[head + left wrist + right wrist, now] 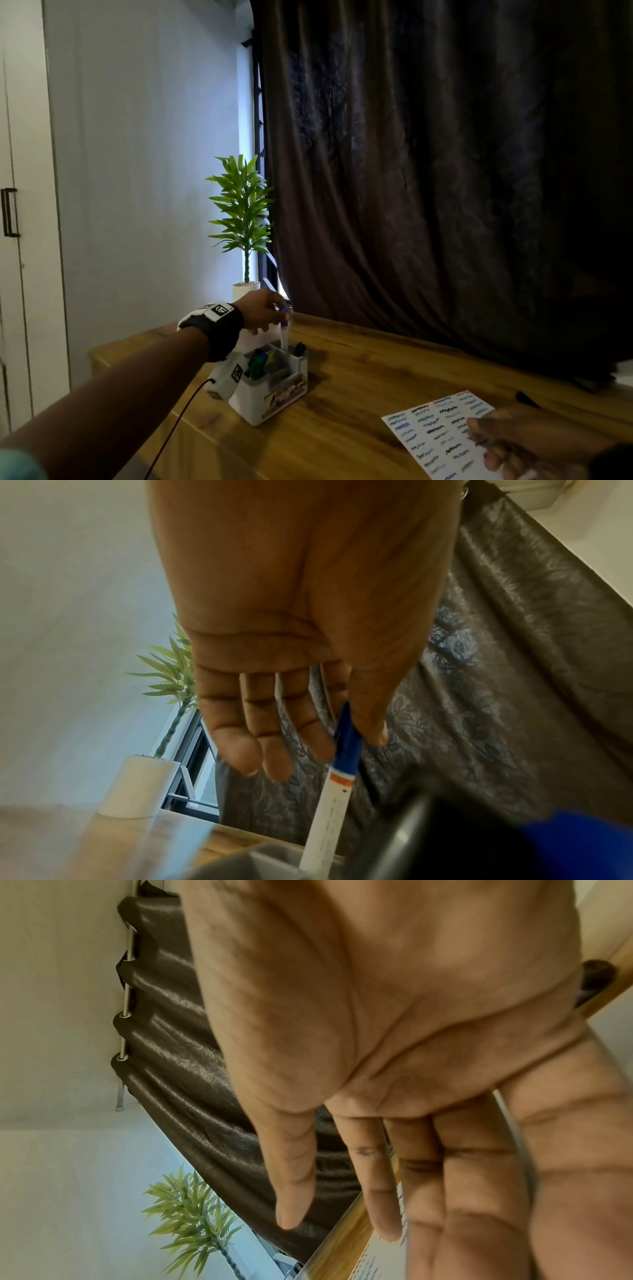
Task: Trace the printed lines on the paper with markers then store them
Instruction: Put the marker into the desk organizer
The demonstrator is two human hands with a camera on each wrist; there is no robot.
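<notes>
Above organiser (270, 401), left hand (265, 313) pinches blue-capped marker (284, 329), tip hidden inside; right hand (527, 442), cropped, fingers (387, 1191) flat on paper (431, 435).

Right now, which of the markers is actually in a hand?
The blue-capped white marker, pinched by the left hand above the white organizer; the others stand untouched inside it.

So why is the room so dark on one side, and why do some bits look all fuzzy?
Head view: the dark curtain blocks the window; daylight slips in only behind the plant, so the paper and right hand look dim. Left wrist view: the organizer edge is too close, so it blurs, while the left hand and marker look sharper. Right wrist view: the wide lens stretches the palm.
</notes>
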